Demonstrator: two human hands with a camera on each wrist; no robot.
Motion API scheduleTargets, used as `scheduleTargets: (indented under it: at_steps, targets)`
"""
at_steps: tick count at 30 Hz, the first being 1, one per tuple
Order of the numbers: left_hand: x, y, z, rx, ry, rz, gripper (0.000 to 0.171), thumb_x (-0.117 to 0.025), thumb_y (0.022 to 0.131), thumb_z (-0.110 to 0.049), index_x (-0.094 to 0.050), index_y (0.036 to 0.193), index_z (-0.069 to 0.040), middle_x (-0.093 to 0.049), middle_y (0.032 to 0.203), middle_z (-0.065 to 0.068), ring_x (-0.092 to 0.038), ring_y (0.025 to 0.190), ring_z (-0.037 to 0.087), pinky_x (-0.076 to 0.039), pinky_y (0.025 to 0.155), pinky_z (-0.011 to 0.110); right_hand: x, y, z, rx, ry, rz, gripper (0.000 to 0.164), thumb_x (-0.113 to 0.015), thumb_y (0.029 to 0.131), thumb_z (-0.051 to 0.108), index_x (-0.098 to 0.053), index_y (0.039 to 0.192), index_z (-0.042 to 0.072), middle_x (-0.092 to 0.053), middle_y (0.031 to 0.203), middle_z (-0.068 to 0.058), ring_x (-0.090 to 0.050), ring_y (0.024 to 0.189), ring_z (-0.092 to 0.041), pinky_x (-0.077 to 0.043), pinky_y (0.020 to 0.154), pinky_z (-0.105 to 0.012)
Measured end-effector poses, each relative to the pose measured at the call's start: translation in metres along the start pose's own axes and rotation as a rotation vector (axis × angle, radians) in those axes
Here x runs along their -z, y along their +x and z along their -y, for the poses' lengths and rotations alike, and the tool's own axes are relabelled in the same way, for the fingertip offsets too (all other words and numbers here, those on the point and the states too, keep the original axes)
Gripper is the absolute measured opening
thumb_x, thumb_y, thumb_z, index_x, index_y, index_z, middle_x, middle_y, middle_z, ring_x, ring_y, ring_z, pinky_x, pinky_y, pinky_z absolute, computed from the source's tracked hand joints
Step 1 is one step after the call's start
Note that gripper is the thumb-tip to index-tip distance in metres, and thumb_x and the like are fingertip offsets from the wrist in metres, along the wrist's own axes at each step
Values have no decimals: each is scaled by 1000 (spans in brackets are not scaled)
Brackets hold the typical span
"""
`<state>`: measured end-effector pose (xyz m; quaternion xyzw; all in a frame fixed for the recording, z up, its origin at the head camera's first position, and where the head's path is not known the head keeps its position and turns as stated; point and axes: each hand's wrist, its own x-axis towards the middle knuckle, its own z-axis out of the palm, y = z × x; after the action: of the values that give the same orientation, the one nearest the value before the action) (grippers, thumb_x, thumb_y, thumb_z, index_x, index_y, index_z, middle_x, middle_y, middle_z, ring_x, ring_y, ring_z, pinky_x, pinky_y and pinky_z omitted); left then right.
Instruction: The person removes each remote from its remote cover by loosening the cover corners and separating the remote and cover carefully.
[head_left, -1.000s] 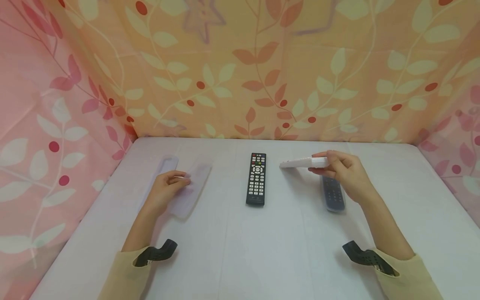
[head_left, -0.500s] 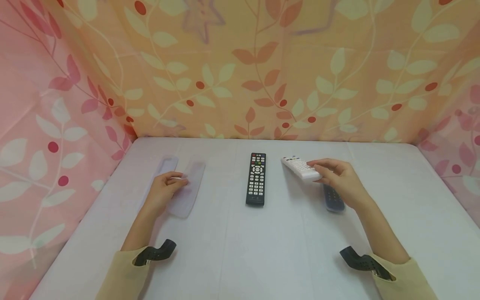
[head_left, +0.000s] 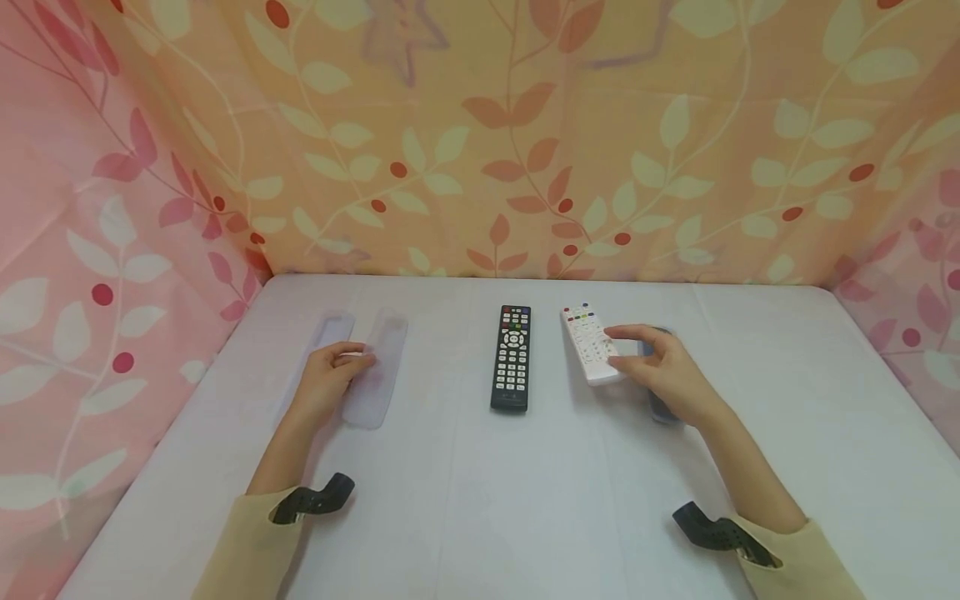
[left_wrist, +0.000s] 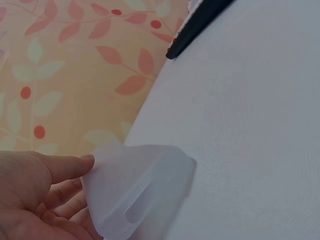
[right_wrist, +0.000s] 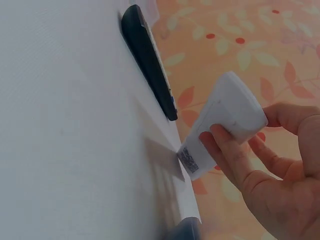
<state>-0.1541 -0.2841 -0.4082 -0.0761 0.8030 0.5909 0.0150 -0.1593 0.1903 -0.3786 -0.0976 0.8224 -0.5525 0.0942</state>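
My left hand (head_left: 327,379) pinches the near edge of a translucent, soft remote control cover (head_left: 375,379). In the left wrist view this cover (left_wrist: 140,185) is bent at the fingers, and a slot shows in it. A second translucent cover (head_left: 330,330) lies left of it, partly behind the hand. On the right, my right hand (head_left: 667,375) holds a white remote control (head_left: 588,346) by its sides, buttons facing up. The right wrist view shows the white remote's back (right_wrist: 225,117), tilted over the table, with a dark printed label near its far end.
Between the hands a black remote control (head_left: 512,358) lies lengthwise on the white table (head_left: 480,500). A dark remote control in a clear cover (head_left: 662,410) lies under the right hand, mostly hidden. Patterned cloth (head_left: 517,167) hangs behind the table's far edge.
The white remote has turned from pointing sideways to pointing away, its buttons now facing up, as the right hand moved left and nearer. The left cover has tilted slightly upright.
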Motion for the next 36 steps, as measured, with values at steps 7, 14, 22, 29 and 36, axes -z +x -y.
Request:
scheduleTargets:
  at_steps: [7, 14, 22, 29, 36]
  targets:
    - [2, 1, 2, 14, 22, 14, 43, -68, 102, -7, -56, 135, 17, -75, 86, -9, -61, 81, 1, -49, 74, 18, -6, 1, -2, -37, -2, 27, 62, -71, 99, 18, -49, 155, 3, -47, 159, -26, -69, 110, -20, -52, 86, -17]
    - [4, -1, 1, 18, 118, 19, 44, -67, 103, -12, -58, 138, 13, -76, 96, 2, -58, 83, 5, -47, 71, 19, -9, 2, -9, -4, 1, 27, 51, -70, 99, 12, -58, 146, -4, -53, 150, -29, -64, 124, -34, -52, 89, -15]
    - [5, -2, 1, 9, 168, 8, 42, -67, 104, -13, -59, 137, 12, -76, 107, 16, -58, 87, 8, -49, 72, 19, -15, 5, -14, -31, 38, 17, 49, -72, 98, 9, -60, 142, -8, -56, 145, -31, -65, 103, -9, -55, 83, -16]
    - [7, -2, 4, 2, 197, 5, 43, -66, 104, -13, -58, 138, 14, -74, 112, 21, -59, 89, 7, -50, 74, 17, -21, 3, -14, -77, -37, 6, 49, -74, 97, 12, -62, 141, -4, -58, 144, -31, -68, 112, -31, -57, 78, -20]
    - [9, -2, 4, -7, 195, 7, 44, -66, 104, -12, -58, 137, 15, -74, 109, 20, -58, 87, 6, -49, 71, 17, -25, 6, -16, -81, -14, -14, 50, -77, 93, 6, -63, 138, -8, -59, 141, -33, -70, 107, -29, -57, 78, -20]
